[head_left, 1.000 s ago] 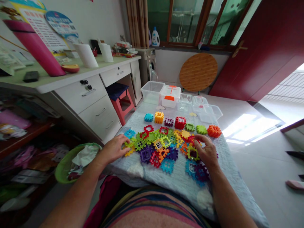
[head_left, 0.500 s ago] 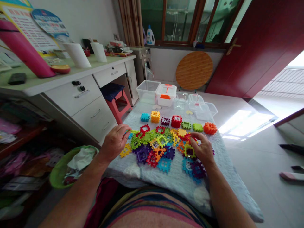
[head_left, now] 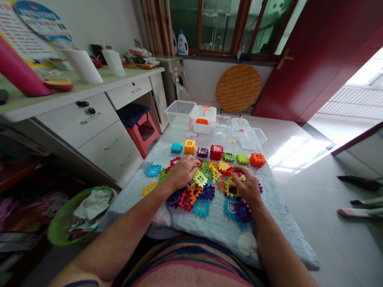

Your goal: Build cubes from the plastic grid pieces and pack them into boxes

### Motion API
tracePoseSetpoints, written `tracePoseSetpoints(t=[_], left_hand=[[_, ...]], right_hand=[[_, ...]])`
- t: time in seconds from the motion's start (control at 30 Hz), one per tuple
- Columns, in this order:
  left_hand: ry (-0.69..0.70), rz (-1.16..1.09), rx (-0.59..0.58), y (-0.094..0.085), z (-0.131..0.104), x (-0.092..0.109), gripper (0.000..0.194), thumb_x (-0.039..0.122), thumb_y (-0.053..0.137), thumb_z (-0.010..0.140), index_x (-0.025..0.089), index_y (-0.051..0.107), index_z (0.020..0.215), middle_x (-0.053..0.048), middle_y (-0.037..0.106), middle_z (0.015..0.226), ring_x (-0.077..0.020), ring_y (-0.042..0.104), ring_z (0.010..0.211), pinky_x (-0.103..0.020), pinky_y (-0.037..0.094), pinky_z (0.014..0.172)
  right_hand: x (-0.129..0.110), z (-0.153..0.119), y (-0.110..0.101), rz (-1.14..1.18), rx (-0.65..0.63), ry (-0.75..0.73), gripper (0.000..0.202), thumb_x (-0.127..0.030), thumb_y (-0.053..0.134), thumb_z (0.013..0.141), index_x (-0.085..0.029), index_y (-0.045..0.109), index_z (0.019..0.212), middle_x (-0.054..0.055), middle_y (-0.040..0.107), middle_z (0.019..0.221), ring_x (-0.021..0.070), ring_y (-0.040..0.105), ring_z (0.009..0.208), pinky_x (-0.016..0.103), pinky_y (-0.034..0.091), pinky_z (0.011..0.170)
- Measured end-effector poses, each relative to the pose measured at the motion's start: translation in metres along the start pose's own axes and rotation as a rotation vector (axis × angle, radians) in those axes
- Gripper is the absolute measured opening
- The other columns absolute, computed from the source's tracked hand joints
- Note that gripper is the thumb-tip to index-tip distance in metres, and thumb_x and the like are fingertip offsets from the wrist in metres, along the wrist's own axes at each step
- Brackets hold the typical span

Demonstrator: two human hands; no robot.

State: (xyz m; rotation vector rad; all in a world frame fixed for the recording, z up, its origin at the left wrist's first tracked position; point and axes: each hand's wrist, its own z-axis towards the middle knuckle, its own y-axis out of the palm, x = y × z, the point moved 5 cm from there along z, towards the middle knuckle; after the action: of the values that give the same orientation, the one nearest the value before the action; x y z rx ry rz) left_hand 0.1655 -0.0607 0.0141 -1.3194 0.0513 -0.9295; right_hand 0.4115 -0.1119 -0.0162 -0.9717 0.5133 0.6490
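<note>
A heap of interlocking plastic building pieces, toothed squares and triangles in several colours, lies on the cloth-covered table. My left hand is over the heap's left-centre, fingers bent together above red and green pieces. Whatever its fingertips grip is hidden. Just below them lies a lime window piece. My right hand rests at the heap's right side, thumb and forefinger apart, near a yellow-green frame piece. Behind the heap runs a row with a red cube, a yellow cube and an orange block.
Clear plastic bins and a lidded box with orange latches stand at the table's far end. A white desk, a pink stool and a green basket are on the left.
My left hand has moved right from the heap's left edge to over its middle, uncovering a blue piece. My right hand has stayed by the same pieces. The view has shifted slightly.
</note>
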Motion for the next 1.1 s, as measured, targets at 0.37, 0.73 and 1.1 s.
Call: tracePoseSetpoints(t=[0.37, 0.73, 1.1], left_hand=[[-0.356, 0.196, 0.321, -0.044, -0.049, -0.125, 0.033, 0.044, 0.052, 0.084, 0.017, 0.066, 0.095, -0.011, 0.065, 0.105, -0.0276, 0.059, 0.104, -0.042, 0.045, 0.098], [-0.425, -0.029, 0.342, -0.029, -0.061, -0.144, 0.036, 0.049, 0.048, 0.082, 0.018, 0.066, 0.088, -0.008, 0.067, 0.095, -0.0236, 0.062, 0.094, -0.037, 0.048, 0.091], [-0.441, -0.071, 0.346, -0.027, -0.064, -0.146, 0.029, 0.043, 0.051, 0.082, 0.019, 0.065, 0.088, -0.006, 0.066, 0.092, -0.021, 0.062, 0.089, -0.034, 0.048, 0.088]], right_hand=[[-0.086, -0.003, 0.057, -0.291, -0.458, -0.1, 0.054, -0.047, 0.061, 0.082, -0.015, 0.055, 0.126, 0.015, 0.064, 0.119, 0.0306, 0.055, 0.109, 0.043, 0.043, 0.093], [-0.087, -0.002, 0.073, -0.341, -0.421, -0.023, 0.052, -0.041, 0.061, 0.08, -0.014, 0.054, 0.124, 0.013, 0.068, 0.111, 0.0271, 0.058, 0.104, 0.037, 0.042, 0.093], [-0.105, -0.003, 0.084, -0.5, -0.502, -0.083, 0.035, -0.043, 0.055, 0.084, -0.018, 0.06, 0.108, 0.012, 0.07, 0.097, 0.0283, 0.06, 0.094, 0.038, 0.042, 0.086]])
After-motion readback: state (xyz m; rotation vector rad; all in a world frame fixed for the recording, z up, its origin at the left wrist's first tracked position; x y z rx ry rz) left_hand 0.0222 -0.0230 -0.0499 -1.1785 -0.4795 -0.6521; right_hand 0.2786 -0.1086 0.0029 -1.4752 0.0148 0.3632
